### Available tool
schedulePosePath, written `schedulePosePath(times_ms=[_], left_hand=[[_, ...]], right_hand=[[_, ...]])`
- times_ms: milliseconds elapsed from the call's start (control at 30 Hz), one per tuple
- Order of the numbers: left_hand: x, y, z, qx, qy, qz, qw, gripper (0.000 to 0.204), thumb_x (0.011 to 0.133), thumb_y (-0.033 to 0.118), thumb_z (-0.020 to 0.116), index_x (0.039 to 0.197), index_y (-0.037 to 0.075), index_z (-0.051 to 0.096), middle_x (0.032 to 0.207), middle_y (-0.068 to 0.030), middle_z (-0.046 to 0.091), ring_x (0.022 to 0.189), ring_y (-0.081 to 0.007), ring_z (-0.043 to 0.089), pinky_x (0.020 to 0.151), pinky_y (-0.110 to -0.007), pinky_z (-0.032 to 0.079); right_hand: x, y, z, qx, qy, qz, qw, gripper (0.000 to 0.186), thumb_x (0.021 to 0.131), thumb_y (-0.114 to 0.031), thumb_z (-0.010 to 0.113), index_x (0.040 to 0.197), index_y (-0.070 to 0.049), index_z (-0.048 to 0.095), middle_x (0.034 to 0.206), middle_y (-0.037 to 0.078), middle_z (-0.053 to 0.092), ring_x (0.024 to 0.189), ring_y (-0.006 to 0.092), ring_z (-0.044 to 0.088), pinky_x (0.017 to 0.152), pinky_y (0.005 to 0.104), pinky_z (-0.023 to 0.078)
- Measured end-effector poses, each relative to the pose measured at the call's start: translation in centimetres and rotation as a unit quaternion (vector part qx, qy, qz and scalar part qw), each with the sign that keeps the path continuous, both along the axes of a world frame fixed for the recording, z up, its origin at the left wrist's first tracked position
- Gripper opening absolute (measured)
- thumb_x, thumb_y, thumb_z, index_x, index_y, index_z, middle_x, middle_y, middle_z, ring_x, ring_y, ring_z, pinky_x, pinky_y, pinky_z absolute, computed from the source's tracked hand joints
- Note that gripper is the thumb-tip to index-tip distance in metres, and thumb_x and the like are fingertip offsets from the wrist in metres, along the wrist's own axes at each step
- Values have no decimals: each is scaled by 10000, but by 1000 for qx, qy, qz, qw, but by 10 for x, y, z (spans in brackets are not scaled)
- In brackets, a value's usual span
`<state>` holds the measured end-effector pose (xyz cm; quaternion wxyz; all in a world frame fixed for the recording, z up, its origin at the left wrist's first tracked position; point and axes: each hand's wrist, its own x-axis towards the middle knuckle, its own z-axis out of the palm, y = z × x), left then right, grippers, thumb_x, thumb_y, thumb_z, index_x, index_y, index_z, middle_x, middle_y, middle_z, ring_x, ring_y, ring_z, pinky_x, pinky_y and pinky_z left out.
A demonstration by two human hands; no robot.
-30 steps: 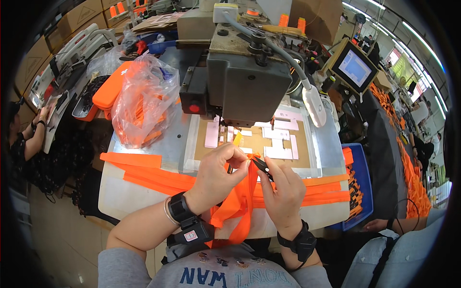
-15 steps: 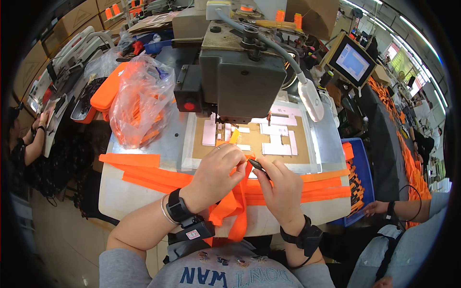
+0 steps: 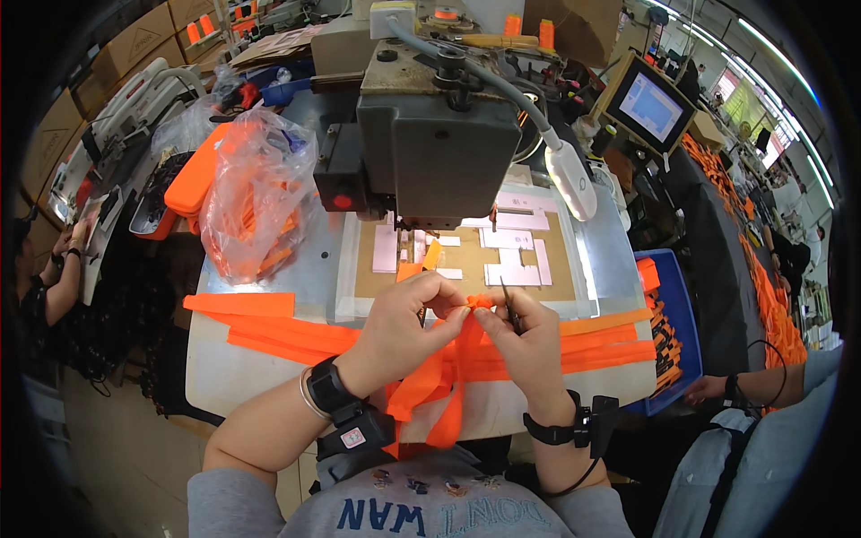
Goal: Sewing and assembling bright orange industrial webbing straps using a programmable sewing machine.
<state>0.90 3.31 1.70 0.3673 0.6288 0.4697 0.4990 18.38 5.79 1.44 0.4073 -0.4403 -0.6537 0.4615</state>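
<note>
My left hand (image 3: pixel 404 314) and my right hand (image 3: pixel 527 341) meet over the near part of the sewing table. Between their pinched fingertips is the end of an orange webbing strap (image 3: pixel 446 421), bunched up where both hands grip it. The rest of the strap hangs in loops toward the table's front edge. A slim dark tool, apparently thread snips (image 3: pixel 509 309), is tucked in my right hand with its tip pointing up. Behind my hands lies a brown template board (image 3: pixel 560 269) with pale pink pieces, under the sewing machine head (image 3: pixel 439 148).
Flat orange strips (image 3: pixel 287 334) lie across the table's near side. At the left sits a clear plastic bag (image 3: pixel 256 202) of orange pieces. A blue bin (image 3: pixel 686 323) stands at the right. A lamp (image 3: pixel 569 179) hangs beside the machine. Other people work at both sides.
My right hand's fingers have come to the strap end and now pinch it beside my left fingers. The dark tool has swung from pointing at the strap to pointing up.
</note>
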Motion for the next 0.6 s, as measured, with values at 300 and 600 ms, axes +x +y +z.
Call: schedulePosePath(times_ms=[300, 600], left_hand=[[0, 0, 1, 38, 98, 4, 994, 66, 833, -2, 631, 892, -3, 602, 902, -60, 614, 809, -126, 599, 714, -251, 492], [-2, 3, -4, -122, -235, -109, 958, 52, 860, -6, 614, 857, 12, 565, 964, -49, 575, 803, -86, 540, 720, -221, 461]], right_hand=[[0, 1, -4, -26, 71, 16, 997, 79, 862, -66, 662, 902, -3, 638, 645, -75, 469, 592, 5, 378, 515, 190, 305], [8, 5, -2, -220, 239, 90, 941, 138, 845, -99, 695, 935, -11, 639, 657, -69, 510, 579, 16, 396, 531, 189, 325]])
